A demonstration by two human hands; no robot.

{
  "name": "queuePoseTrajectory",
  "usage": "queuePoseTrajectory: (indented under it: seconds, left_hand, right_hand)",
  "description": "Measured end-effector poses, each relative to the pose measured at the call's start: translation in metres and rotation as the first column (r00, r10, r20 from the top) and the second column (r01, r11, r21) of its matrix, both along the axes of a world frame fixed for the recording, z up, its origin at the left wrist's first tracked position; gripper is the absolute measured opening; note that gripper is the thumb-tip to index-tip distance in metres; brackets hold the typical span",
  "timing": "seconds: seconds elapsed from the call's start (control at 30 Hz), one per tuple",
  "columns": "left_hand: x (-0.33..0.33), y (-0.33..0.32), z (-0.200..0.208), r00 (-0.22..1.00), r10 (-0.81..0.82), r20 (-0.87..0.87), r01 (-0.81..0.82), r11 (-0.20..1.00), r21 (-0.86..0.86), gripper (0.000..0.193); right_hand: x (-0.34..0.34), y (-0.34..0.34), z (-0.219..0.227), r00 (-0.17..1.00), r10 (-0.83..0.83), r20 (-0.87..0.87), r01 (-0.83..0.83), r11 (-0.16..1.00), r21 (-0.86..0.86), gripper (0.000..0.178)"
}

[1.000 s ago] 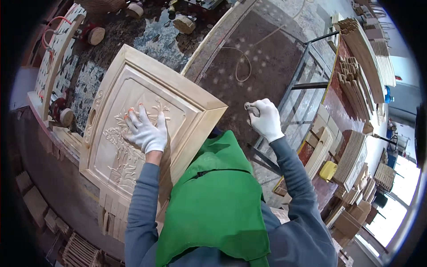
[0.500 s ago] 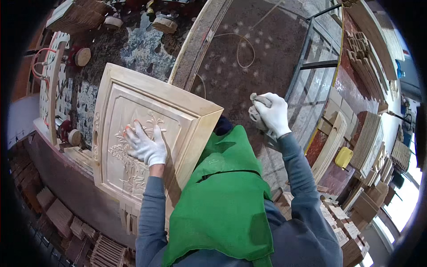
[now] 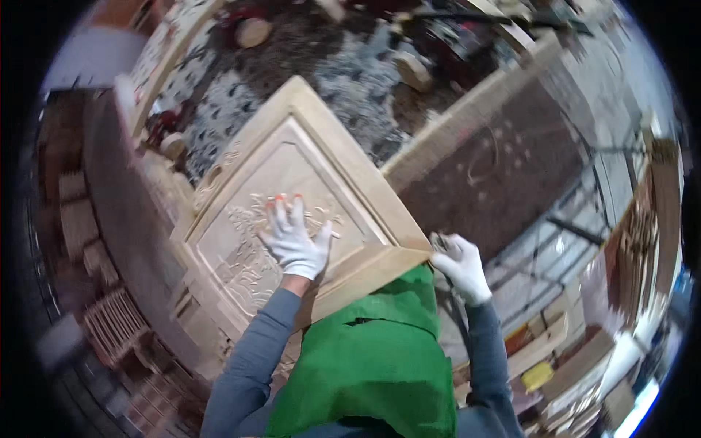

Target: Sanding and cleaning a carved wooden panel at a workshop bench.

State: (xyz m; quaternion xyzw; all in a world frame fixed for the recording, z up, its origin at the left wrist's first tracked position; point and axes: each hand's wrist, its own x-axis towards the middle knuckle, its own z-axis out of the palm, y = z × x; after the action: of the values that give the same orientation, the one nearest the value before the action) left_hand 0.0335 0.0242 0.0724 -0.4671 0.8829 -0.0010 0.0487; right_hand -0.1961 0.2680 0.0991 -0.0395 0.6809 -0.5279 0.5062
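Observation:
A pale wooden cabinet door [image 3: 281, 174] with a raised frame and a carved floral relief [image 3: 244, 274] lies tilted in front of me. My left hand [image 3: 298, 242], in a white glove with orange fingertips, rests flat on the carving, fingers apart. At the door's near right corner is my right hand [image 3: 465, 271], gloved in white and closed around a small crumpled greyish pad [image 3: 440, 242]. The pad looks like sandpaper, but blur hides its detail. It is against or very near the corner edge; I cannot tell which.
Beneath the door is a worn, paint-spotted bench [image 3: 234, 102] with round wooden-topped supports [image 3: 253, 32]. A wooden beam [image 3: 467, 115] runs off to the far right. Slatted wooden pieces [image 3: 115, 321] stand at left, stacked boards [image 3: 642, 248] and a yellow container [image 3: 537, 375] at right.
My view has turned, so the door appears rotated and further right. My right hand has come from beside the door to its corner, still gripping the pad. The left hand stays on the carving.

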Motion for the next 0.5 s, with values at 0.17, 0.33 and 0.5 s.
queuePoseTrajectory:
  seconds: [0.17, 0.33, 0.5]
  left_hand:
    - [-0.006, -0.004, 0.026, 0.998, 0.053, -0.041, -0.049, 0.993, 0.107, 0.079]
    - [0.007, -0.010, 0.030, 0.981, 0.043, -0.188, -0.014, 0.988, 0.152, 0.077]
    - [0.012, -0.009, 0.015, 0.954, 0.090, -0.286, -0.020, 0.971, 0.240, 0.075]
  right_hand:
    - [0.010, 0.008, 0.005, 0.866, -0.315, 0.389, 0.340, 0.940, 0.005, 0.027]
    - [0.022, -0.031, 0.072, 0.991, 0.010, 0.136, -0.003, 0.998, -0.056, 0.029]
    - [0.040, -0.100, 0.128, 0.999, 0.045, 0.022, -0.040, 0.981, -0.187, 0.040]
